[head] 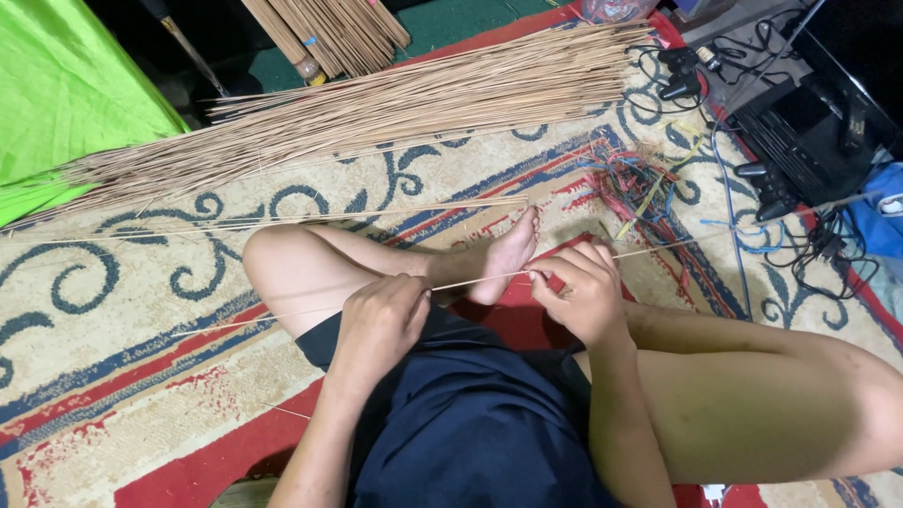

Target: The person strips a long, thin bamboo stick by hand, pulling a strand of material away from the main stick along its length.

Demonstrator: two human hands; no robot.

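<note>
I sit cross-legged on a patterned carpet. My left hand and my right hand both pinch one long thin pale stick that runs across my lap, from the lower left to the upper right. The stick passes just in front of my bare foot. Both hands are closed around it, about a hand's width apart.
A big pile of thin pale sticks lies on the carpet beyond my knees. Bundled sticks stand at the top. Coloured wire scraps lie right of the foot. Black electronics and cables fill the upper right; green cloth lies upper left.
</note>
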